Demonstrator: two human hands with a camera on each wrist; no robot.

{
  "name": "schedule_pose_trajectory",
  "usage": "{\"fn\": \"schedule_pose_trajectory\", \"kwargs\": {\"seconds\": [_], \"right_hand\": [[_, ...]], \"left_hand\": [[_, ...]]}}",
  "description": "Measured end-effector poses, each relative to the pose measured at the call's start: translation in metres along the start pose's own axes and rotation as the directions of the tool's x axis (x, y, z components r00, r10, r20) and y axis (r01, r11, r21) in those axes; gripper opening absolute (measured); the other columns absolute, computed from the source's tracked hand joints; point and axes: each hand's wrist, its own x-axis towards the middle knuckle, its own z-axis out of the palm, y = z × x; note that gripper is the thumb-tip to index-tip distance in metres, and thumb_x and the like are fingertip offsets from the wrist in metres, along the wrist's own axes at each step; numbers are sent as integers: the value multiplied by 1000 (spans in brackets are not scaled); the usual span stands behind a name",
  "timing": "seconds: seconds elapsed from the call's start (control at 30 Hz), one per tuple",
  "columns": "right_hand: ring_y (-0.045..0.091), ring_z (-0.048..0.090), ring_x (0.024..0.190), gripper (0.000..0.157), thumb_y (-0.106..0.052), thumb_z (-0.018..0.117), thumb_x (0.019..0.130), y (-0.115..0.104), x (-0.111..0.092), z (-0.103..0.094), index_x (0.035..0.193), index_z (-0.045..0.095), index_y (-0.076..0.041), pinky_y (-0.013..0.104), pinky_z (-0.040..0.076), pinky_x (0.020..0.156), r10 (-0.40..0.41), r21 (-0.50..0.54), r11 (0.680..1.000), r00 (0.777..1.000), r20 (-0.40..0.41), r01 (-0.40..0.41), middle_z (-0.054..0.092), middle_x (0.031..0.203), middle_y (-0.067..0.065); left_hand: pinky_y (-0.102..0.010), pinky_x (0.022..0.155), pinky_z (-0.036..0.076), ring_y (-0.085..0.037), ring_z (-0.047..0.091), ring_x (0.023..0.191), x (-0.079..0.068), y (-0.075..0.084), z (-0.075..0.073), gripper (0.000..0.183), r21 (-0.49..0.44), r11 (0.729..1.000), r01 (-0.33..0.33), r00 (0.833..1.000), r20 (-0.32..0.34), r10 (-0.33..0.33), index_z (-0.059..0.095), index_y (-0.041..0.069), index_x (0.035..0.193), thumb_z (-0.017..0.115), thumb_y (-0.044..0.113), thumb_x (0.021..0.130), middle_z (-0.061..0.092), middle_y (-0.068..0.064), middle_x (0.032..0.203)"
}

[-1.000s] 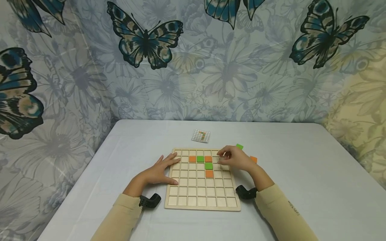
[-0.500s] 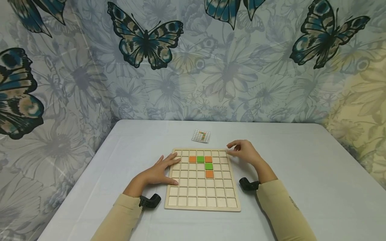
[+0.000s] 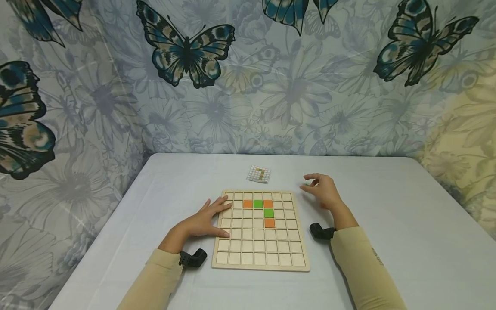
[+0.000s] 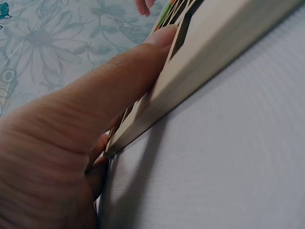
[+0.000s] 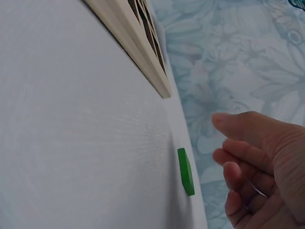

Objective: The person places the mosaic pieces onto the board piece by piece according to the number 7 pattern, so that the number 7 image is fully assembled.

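Observation:
A wooden grid board point(image 3: 252, 258) lies on the table. Orange tiles point(image 3: 269, 223) and green tiles point(image 3: 268, 213) fill several of its cells, a row with a column running down from its right end. My left hand point(image 3: 205, 220) rests spread on the board's left edge; in the left wrist view its thumb point(image 4: 119, 76) lies over the rim. Beyond the board's far right corner, my right hand point(image 3: 324, 190) hovers with loosely bent fingers and holds nothing. A loose green tile point(image 5: 186, 171) lies on the table near it in the right wrist view, mostly hidden in the head view.
A small card point(image 3: 258, 174) printed with a coloured grid pattern lies behind the board. White cloth covers the table point(image 3: 368, 193). A butterfly-print curtain point(image 3: 294, 94) hangs behind it and along the left side.
My right hand has moved from over the board's right side to the far right, over the loose tiles that showed earlier. The left hand keeps its place.

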Motion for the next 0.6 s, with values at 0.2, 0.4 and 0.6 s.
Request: {"fn": "schedule_pose_trajectory", "kwargs": {"seconds": [0.2,0.4,0.6], "right_hand": [[23,51,77,41,-19,68,84,1,2,-4,117,62,3,25,42,61,59,-22,998,998,3,-59,59,94,19],[23,51,79,40,-18,68,84,3,2,-4,116,62,5,28,44,64,108,-34,994,994,30,-107,59,95,19],[27,52,85,38,-17,69,83,6,1,-1,113,64,5,32,45,69,140,-71,988,990,11,-139,59,99,21]], "left_hand": [[-52,117,-7,-29,1,146,1,-1,0,92,8,1000,-7,1000,0,7,34,18,146,78,45,70,9,-3,158],[-51,118,-8,-28,2,146,1,0,-1,92,5,1000,-8,1000,4,8,34,17,146,79,44,70,9,-4,158],[-52,117,-7,-28,1,146,0,1,-1,92,2,1000,7,1000,4,-7,34,18,146,79,44,69,9,-3,158]]}}
